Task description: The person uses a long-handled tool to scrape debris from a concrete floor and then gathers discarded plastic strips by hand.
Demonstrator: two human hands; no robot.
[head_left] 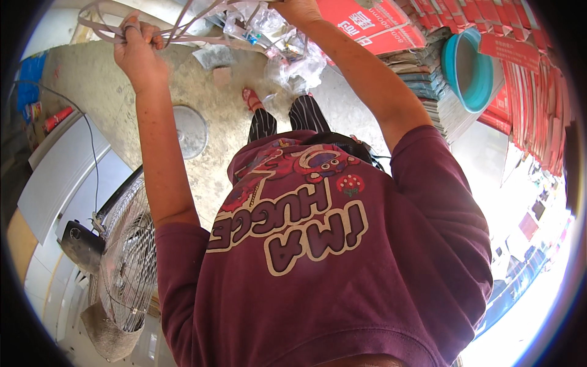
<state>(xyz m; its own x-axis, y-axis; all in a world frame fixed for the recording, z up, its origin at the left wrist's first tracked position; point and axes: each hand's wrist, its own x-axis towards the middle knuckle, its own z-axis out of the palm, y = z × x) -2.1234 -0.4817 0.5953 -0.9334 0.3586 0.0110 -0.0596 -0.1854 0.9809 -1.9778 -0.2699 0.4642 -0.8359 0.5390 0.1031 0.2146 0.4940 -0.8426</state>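
Observation:
My left hand (137, 46), raised at the upper left, is closed around a bundle of flat, pale mauve-grey plastic straps (177, 32). The straps form loose loops on its left and run across to the right. At the top edge is my right hand (299, 10), its fingers bent and partly cut off by the picture's rim. A strap reaches those fingers, which seem closed on it. Below and between the hands, crumpled clear plastic bags (299, 67) lie in a heap with small blue bits among them.
Red printed cardboard (373, 24) lies beyond my right arm. Stacked flattened cartons (532, 116) and a turquoise basin (469, 70) stand at the right. At the left are a wire-caged fan (128, 263), a dark cable (92, 128) and white panels (61, 177). A round cover (189, 131) is on the concrete floor.

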